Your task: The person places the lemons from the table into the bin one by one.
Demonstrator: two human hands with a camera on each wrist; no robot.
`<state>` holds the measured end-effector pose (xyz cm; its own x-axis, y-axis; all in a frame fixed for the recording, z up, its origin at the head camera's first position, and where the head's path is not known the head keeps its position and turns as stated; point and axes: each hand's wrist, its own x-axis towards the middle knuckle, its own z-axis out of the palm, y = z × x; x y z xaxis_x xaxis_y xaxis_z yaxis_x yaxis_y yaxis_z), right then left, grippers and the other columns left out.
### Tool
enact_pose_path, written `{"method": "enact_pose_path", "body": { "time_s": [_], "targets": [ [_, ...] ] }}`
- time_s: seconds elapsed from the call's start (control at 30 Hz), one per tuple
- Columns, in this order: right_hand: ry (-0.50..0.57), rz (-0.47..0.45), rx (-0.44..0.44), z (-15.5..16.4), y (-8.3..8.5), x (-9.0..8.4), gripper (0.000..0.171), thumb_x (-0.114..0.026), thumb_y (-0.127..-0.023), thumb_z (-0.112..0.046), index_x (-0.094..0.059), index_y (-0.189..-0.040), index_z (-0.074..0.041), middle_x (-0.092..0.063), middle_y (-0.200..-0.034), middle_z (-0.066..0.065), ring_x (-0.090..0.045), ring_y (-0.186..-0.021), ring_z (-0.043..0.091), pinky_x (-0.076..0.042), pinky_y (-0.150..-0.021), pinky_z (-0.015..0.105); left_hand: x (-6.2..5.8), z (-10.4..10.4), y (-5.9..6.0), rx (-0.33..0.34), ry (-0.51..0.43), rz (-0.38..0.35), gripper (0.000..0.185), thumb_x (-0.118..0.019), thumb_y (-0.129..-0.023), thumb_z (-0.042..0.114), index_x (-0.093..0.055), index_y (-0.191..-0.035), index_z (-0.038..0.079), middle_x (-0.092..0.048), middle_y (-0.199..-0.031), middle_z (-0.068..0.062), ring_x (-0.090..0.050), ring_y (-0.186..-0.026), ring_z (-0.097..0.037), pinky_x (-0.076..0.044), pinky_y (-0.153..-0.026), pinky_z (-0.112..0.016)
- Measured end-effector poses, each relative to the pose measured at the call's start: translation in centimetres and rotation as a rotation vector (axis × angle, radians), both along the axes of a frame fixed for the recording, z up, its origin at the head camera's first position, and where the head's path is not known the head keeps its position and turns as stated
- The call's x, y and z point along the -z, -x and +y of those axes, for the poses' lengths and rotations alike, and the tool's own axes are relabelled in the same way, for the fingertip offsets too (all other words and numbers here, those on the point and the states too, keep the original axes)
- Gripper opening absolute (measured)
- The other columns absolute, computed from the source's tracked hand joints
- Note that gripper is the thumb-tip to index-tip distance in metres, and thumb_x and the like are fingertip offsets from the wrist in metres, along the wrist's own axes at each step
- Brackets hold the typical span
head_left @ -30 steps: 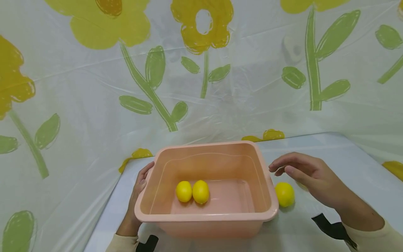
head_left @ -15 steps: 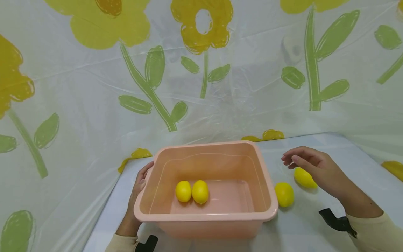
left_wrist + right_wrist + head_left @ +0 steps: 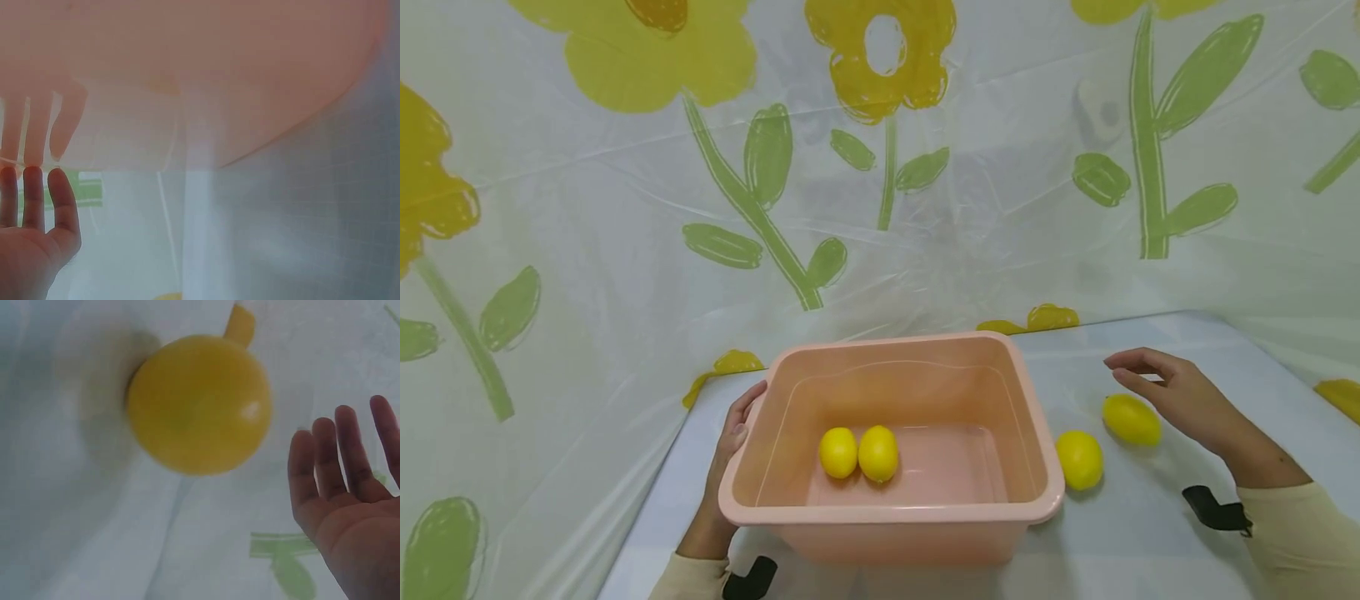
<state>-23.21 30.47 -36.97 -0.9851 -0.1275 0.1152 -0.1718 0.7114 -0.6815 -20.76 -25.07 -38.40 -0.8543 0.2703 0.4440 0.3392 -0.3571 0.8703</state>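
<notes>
- Right hand (image 3: 1187, 398) hovers open, fingers spread, holding nothing; the far lemon (image 3: 1131, 419) lies on the table (image 3: 1187, 333) just left of and near-side of the fingertips.
- That lemon's long axis runs left-right.
- Second lemon (image 3: 1079, 459) sits beside the tub (image 3: 891, 515).
- Left hand (image 3: 730, 442) rests straight fingers on the tub's left wall, well apart from both lemons.
</notes>
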Motion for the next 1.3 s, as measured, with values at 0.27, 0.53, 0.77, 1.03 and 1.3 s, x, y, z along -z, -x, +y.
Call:
{"method": "enact_pose_path", "body": {
  "time_s": [0.27,0.53,0.77,1.03,1.3],
  "targets": [
    [-0.075,-0.117,-0.045,1.4,1.1,1.9,0.058,-0.052,-0.102,-0.046,-0.049,-0.142,-0.005,-0.053,-0.140,0.025,-0.048,-0.123,0.043,-0.050,-0.088,0.058,-0.1,0.0,-0.3,-0.035,0.058,-0.015,0.045,-0.027,-0.102,0.022,-0.045,-0.142,0.033,-0.053,-0.138,0.014,-0.052,-0.123,0.001,-0.046,-0.101,-0.014],
    [-0.121,-0.190,-0.107,2.7,1.5,3.5,0.062,-0.060,-0.098,-0.044,-0.047,-0.144,-0.004,-0.048,-0.142,0.030,-0.050,-0.121,0.047,-0.053,-0.083,0.053,0.1,0.1,-0.4,-0.026,0.043,-0.025,0.045,-0.028,-0.103,0.023,-0.045,-0.143,0.032,-0.052,-0.138,0.013,-0.053,-0.123,0.001,-0.046,-0.101,-0.015],
    [-0.158,-0.301,-0.109,3.2,1.8,3.8,0.074,-0.066,-0.092,-0.048,-0.043,-0.145,-0.001,-0.043,-0.142,0.036,-0.052,-0.117,0.048,-0.053,-0.083,0.052,-0.1,0.1,-0.3,-0.023,0.038,-0.019,0.045,-0.028,-0.103,0.022,-0.045,-0.143,0.032,-0.052,-0.138,0.012,-0.053,-0.122,0.000,-0.047,-0.101,-0.015],
    [-0.154,-0.300,-0.137,3.3,1.7,3.9,0.072,-0.069,-0.091,-0.044,-0.045,-0.144,-0.001,-0.051,-0.136,0.035,-0.058,-0.108,0.035,-0.052,-0.078,0.040,0.0,0.0,-0.1,0.007,0.011,-0.002,0.045,-0.031,-0.103,0.021,-0.047,-0.143,0.031,-0.053,-0.138,0.012,-0.054,-0.122,0.000,-0.047,-0.100,-0.015],
    [-0.128,-0.279,-0.153,3.2,1.7,4.3,0.070,-0.070,-0.091,-0.040,-0.046,-0.142,0.000,-0.056,-0.129,0.031,-0.058,-0.098,0.024,-0.049,-0.072,0.033,0.0,0.1,-0.1,0.022,-0.015,-0.011,0.044,-0.031,-0.103,0.019,-0.048,-0.143,0.029,-0.054,-0.138,0.011,-0.055,-0.121,0.000,-0.047,-0.100,-0.015]
  ]
}}
